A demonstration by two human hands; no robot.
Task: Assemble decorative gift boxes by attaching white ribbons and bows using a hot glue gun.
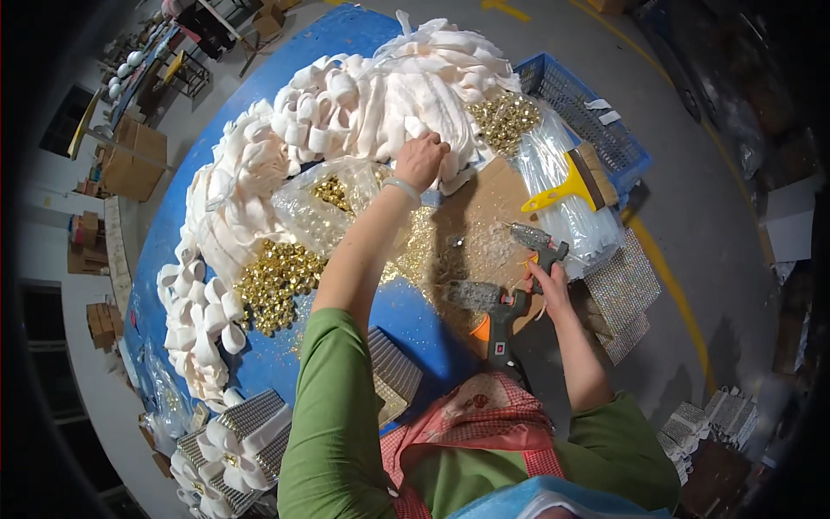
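My left hand (422,162) reaches across to the heap of white fabric strips (389,104); its fingers are closed on a strip, their tips partly hidden. In my right hand (549,285) is a small dark glue gun (538,240), gripped by its handle, its nozzle pointing left over a brown cardboard sheet (484,203). A second, larger glue gun (497,316) rests at the near edge of that cardboard, crusted with glue around its front. Gold gems (281,285) lie piled left of my forearm, and a clear plastic bag (303,208) holds more.
At the far right stands a blue plastic basket (553,82), beside more gold gems (503,121). A yellow-handled brush (566,186) lies on clear glue sticks (566,229). Rhinestone sheets (627,290) hang over the right edge. White fabric flowers (229,454) sit at lower left.
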